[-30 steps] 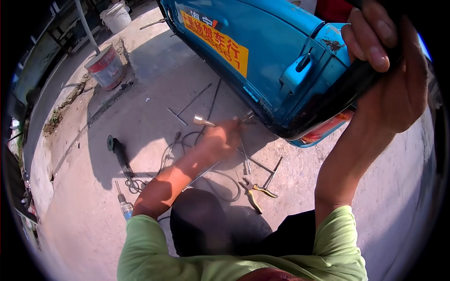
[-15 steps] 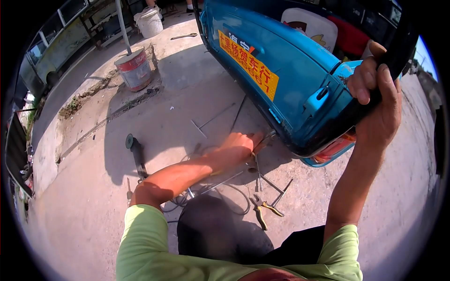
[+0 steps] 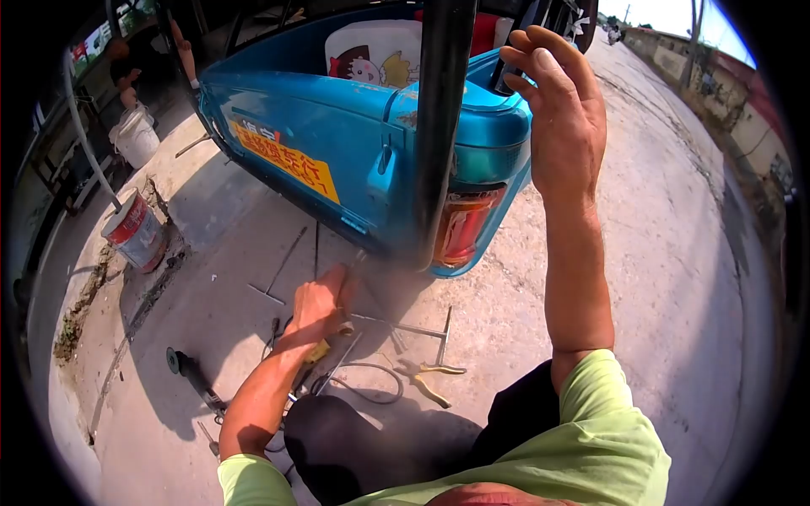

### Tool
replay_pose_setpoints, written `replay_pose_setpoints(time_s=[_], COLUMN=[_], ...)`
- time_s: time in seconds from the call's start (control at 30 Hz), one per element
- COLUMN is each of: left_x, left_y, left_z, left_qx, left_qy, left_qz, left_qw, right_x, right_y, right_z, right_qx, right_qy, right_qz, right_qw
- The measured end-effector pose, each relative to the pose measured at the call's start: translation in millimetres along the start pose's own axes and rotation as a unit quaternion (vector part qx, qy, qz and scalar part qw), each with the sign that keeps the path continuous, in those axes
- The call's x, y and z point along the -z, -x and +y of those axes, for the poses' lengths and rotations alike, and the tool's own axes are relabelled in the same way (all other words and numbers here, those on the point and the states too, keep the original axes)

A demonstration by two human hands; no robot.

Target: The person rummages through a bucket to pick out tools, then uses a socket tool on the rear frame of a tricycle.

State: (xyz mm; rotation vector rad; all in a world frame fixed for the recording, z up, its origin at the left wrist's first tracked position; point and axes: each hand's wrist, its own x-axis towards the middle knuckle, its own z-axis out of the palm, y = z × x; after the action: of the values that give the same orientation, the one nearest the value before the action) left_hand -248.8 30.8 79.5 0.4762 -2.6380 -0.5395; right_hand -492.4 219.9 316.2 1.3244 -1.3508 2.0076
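Note:
My left hand (image 3: 319, 302) is closed low beside the blue three-wheeler's body (image 3: 337, 126), near its bottom edge. What it grips is hidden and blurred; a short round brownish end (image 3: 346, 328) shows by the fingers. My right hand (image 3: 567, 126) is raised by the rear corner, fingers bent and apart, off the thick black post (image 3: 443, 126). Below that corner is a red tail light (image 3: 464, 228). On the ground under my left hand lie a T-handled rod (image 3: 405, 327), yellow-handled pliers (image 3: 428, 379) and a looped cable (image 3: 392, 388).
An angle grinder (image 3: 192, 378) lies at the left. Another T-shaped rod (image 3: 283, 270) is beneath the vehicle's side. A paint bucket (image 3: 135, 232) holding a pole and a white bucket (image 3: 135, 139) stand farther left. Another person (image 3: 126, 76) is in the shade behind.
My view has swung right and up, shifting the vehicle leftward. My right hand has let go of the black post and is raised. My left hand stays closed low by the body.

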Motion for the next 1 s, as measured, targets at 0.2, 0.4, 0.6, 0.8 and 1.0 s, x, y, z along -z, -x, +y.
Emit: replay_pose_setpoints(time_s=[0.2, 0.4, 0.6, 0.8, 1.0], left_x=[14.3, 6.3, 7.3, 8.7, 3.8], left_y=[-0.5, 3.2, 4.2, 4.5, 5.3], left_z=[20.8, 12.3, 15.2, 11.6, 6.2], left_qx=[0.099, 0.018, -0.007, 0.020, -0.010], left_qy=[-0.006, 0.029, 0.010, 0.036, 0.008], left_qz=[-0.063, -0.017, 0.012, -0.031, -0.004], left_qw=[0.993, 0.999, 1.000, 0.999, 1.000], right_x=[-45.9, -60.1, -60.3, -65.7, -69.7], right_y=[33.8, 39.9, 39.6, 43.7, 45.6], right_z=[-35.7, -24.0, -21.1, -20.7, -13.3], right_qx=[0.027, -0.035, -0.030, -0.035, 0.003], right_qy=[-0.074, -0.043, -0.055, -0.066, -0.067], right_qz=[-0.171, -0.177, -0.173, -0.138, -0.127], right_qw=[0.982, 0.983, 0.983, 0.988, 0.990])
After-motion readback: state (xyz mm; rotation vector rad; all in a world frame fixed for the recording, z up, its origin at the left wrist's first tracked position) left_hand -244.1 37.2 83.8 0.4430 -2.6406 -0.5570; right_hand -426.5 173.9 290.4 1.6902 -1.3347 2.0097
